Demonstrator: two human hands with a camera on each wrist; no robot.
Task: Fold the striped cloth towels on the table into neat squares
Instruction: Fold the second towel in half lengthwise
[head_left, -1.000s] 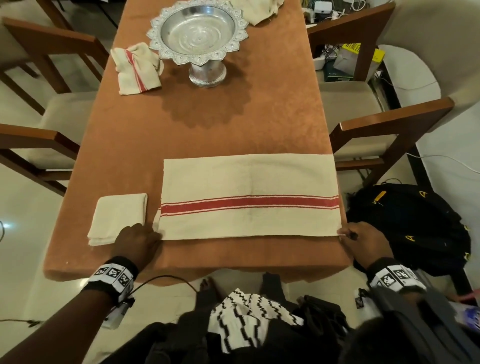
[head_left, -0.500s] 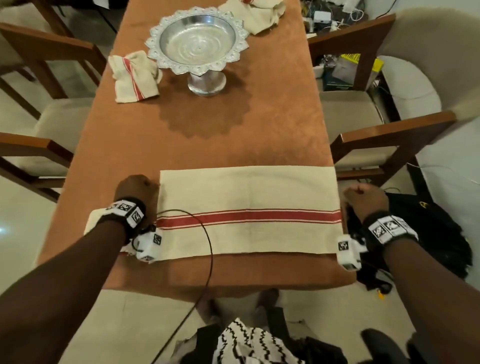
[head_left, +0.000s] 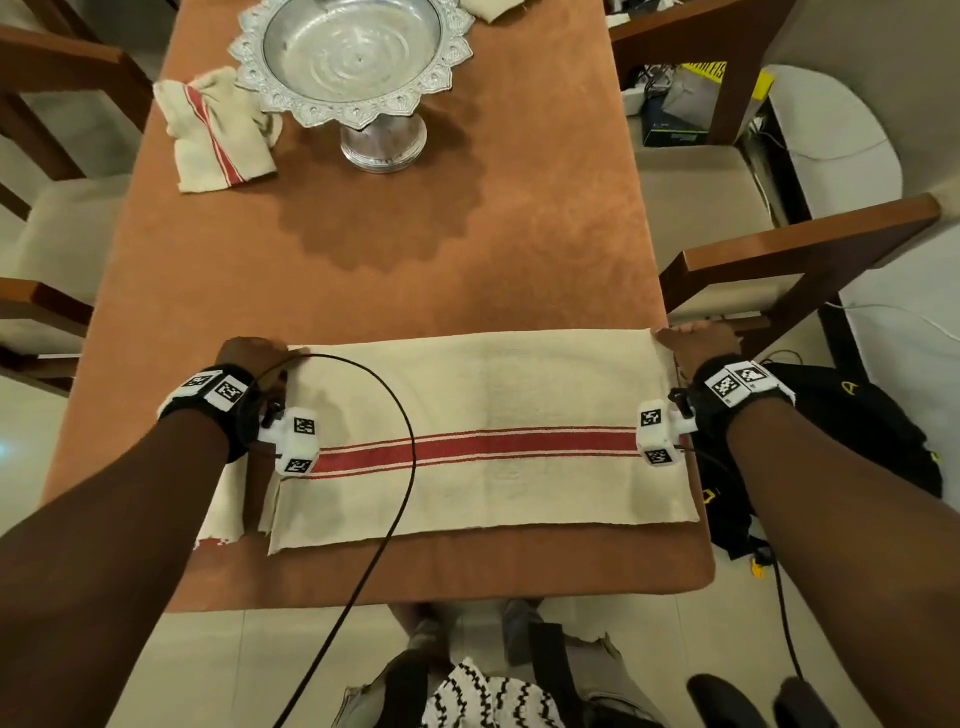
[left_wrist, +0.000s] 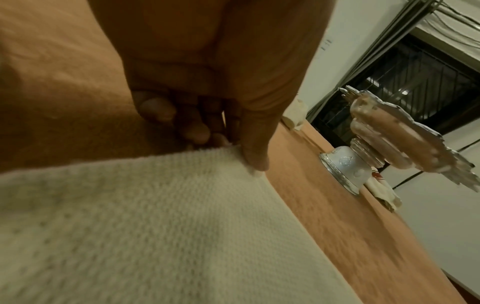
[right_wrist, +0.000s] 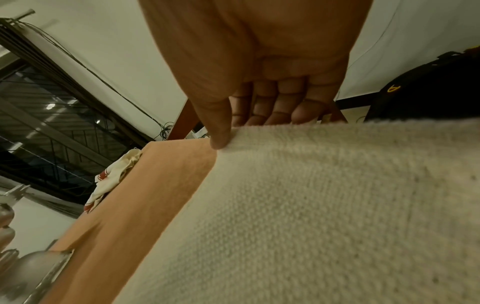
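A cream towel with a red stripe (head_left: 483, 436) lies flat as a long band across the near end of the brown table (head_left: 363, 249). My left hand (head_left: 254, 356) pinches its far left corner; in the left wrist view the thumb (left_wrist: 253, 150) lies on top of the cloth (left_wrist: 130, 226) with curled fingers behind. My right hand (head_left: 693, 340) pinches the far right corner, thumb (right_wrist: 218, 131) on top of the towel (right_wrist: 324, 205) and fingers under its edge. A folded cream square (head_left: 221, 509) lies partly under my left forearm.
A silver pedestal bowl (head_left: 353, 57) stands at the table's far middle, a crumpled striped towel (head_left: 218, 130) to its left and another cloth (head_left: 493, 8) behind it. Wooden chairs (head_left: 779, 260) flank the table. A black backpack (head_left: 857, 441) sits on the floor at right.
Both hands have moved from the towel's near corners up along its short edges to the far corners and taken hold there. The towel still lies flat.
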